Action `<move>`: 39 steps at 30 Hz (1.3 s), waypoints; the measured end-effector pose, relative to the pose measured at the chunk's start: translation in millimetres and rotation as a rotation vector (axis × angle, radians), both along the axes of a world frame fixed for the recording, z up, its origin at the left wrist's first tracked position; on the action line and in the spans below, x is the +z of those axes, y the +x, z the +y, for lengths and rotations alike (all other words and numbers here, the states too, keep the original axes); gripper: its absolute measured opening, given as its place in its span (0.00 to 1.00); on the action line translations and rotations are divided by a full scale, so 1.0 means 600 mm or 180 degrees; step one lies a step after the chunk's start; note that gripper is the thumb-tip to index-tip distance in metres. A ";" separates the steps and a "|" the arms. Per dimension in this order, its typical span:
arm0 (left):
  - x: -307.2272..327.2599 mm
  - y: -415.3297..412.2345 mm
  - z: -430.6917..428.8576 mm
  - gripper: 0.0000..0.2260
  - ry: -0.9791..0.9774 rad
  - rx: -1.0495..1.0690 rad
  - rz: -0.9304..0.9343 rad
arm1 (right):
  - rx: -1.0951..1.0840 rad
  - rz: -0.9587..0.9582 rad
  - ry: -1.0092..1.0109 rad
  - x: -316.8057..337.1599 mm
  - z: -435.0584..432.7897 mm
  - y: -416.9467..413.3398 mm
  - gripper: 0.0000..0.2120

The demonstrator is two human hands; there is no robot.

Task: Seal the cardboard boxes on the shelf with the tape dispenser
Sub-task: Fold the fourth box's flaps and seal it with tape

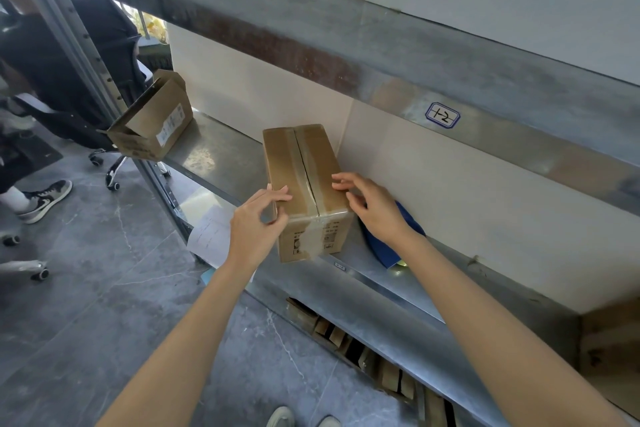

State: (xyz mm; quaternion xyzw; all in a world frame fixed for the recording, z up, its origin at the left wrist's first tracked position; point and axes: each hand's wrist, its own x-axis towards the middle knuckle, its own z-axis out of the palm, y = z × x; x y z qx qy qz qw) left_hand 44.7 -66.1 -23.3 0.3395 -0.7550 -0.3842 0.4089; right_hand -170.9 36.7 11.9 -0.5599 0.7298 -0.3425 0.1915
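Closed cardboard box (298, 163) on the metal shelf (221, 156), long axis running from the shelf's front edge towards the back wall, taped seam uppermost. Left hand (256, 229) pinches the box's near left top edge; right hand (377, 211), fingers spread, touches its right top edge. Blue tape dispenser (382, 251) lies just right of the box; open box (152, 125) stands well left.

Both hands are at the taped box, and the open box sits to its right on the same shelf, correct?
Not quite. The head view shows the open box to the left of the taped box, at the end of the shelf. The left hand and right hand are both at the taped box.
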 end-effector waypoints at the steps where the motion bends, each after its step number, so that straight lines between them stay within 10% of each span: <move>1: 0.000 0.000 0.000 0.16 -0.0054 -0.0004 -0.0006 | 0.0003 -0.0034 -0.0012 -0.001 0.000 0.001 0.20; 11: -0.007 0.025 -0.015 0.22 0.0327 -0.0735 -0.0155 | 0.0151 -0.0070 0.0250 0.004 0.013 0.000 0.32; 39: -0.017 -0.013 0.026 0.22 -0.0159 0.0364 -0.0308 | -0.0108 0.0405 -0.0218 -0.010 0.001 0.035 0.32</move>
